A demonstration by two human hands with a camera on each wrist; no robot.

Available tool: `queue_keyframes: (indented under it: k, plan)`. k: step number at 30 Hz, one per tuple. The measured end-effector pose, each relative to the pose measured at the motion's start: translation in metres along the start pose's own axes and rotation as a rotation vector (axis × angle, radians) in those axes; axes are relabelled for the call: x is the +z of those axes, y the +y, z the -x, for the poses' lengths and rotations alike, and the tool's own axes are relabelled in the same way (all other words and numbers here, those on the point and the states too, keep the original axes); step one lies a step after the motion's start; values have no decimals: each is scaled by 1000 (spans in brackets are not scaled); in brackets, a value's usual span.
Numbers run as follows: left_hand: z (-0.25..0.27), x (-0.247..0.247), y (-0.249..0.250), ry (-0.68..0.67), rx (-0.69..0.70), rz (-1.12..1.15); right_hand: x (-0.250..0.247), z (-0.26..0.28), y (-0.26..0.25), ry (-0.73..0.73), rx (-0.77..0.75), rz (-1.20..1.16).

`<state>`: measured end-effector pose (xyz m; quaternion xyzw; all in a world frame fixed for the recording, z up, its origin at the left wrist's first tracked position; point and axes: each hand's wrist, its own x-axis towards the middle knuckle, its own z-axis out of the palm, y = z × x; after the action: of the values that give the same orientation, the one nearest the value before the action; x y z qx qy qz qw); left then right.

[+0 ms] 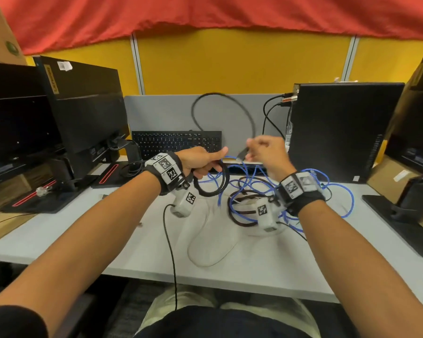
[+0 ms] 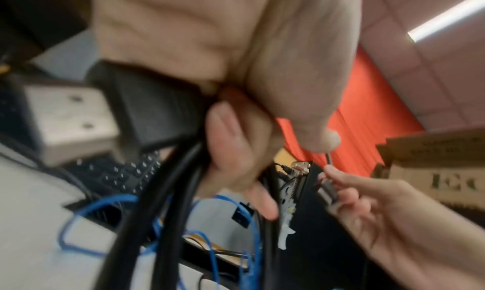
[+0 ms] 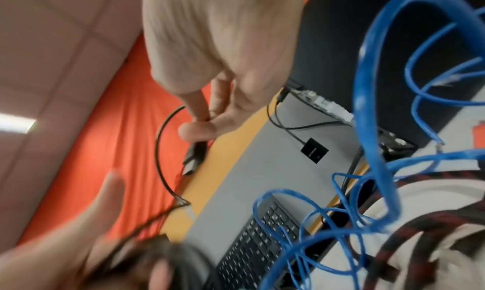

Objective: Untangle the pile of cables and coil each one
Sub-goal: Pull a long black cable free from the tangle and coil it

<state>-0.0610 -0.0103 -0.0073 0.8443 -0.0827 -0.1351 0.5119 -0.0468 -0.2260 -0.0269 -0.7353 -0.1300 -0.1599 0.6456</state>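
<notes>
Above the desk's bare front edge (image 1: 132,262), left hand (image 1: 200,162) is gripping smooth black cable (image 1: 211,184) coils while right hand (image 1: 266,152) is pinching its plug (image 3: 195,155).

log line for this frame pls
left hand: grips coiled black cable | right hand: pinches its plug end | blue cable: tangled on desk

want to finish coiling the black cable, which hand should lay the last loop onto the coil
Right. The right hand already pinches the free plug end of the thick black rubber cable, whose loose loop arcs above the keyboard. The left hand is occupied gripping the finished coil.
</notes>
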Motion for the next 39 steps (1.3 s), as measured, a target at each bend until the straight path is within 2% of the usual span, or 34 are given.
queue_keyframes:
  k: [3,6,8,10,12,14,17,19,21,22,24,26,28,33,36,37,39]
  plan:
    - [8,-7,-5,-66,-25,-139,-29,-17,3,274,172,-234]
    - [9,-22,-3,-7,-15,-252,-51,-24,19,381,385,-413]
    - [12,-37,1,-12,-9,-228,-56,-23,30,276,494,-406]
    - [14,-52,7,34,9,-257,-58,-19,39,98,577,-232]
    - [16,-65,15,225,33,-501,-61,-17,49,58,601,-50]
    - [17,-79,22,468,50,-836,-65,-17,54,94,582,181]
    - [18,-97,30,736,44,-1080,-63,-17,53,100,455,692]
    - [16,-102,35,840,89,-1159,-56,-14,43,159,341,830]
    - [13,-101,40,903,147,-1205,-48,-15,31,203,247,853]
    - [12,-99,43,929,178,-1212,-44,-17,23,179,218,861]
    - [8,-96,49,967,235,-1214,-36,-20,8,34,182,927]
    - [5,-94,55,982,280,-1212,-29,-20,-5,-119,110,909]
    - [2,-94,59,972,299,-1196,-23,-19,-12,-209,25,774]
    - [-3,-110,57,906,219,-1223,-14,-11,-17,-60,-183,606]
    - [-3,-133,43,753,183,-1280,-17,-3,-16,-68,-337,471]
    - [-2,-141,39,678,185,-1283,-20,-2,-17,-81,-328,356]
    - [0,-152,31,516,205,-1258,-27,1,-18,-145,-210,-22]
